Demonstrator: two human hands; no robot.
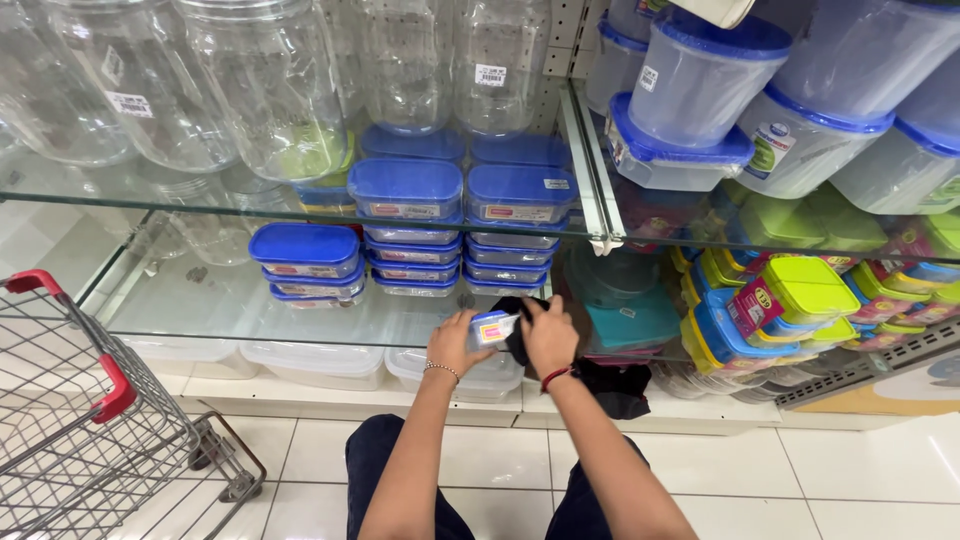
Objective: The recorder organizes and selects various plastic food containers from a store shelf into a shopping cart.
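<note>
- Head view: the left hand (455,343) and right hand (549,335) both close their grip on a small clear plastic box with a blue lid (492,328), held before the lower glass shelf (300,312).
- A dark object behind the box, possibly a cloth, is unclear.
- Risk: the box could slip if either grip loosens, or knock the stacked blue-lidded containers (415,262) just beyond it.

Bare forearms, beaded bracelet (441,369), red wrist thread (556,376), dark trousers (375,455)

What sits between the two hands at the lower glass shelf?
In the head view, a small clear container with a blue lid sits between the left hand and right hand, both touching it; a dark item lies behind.
</note>
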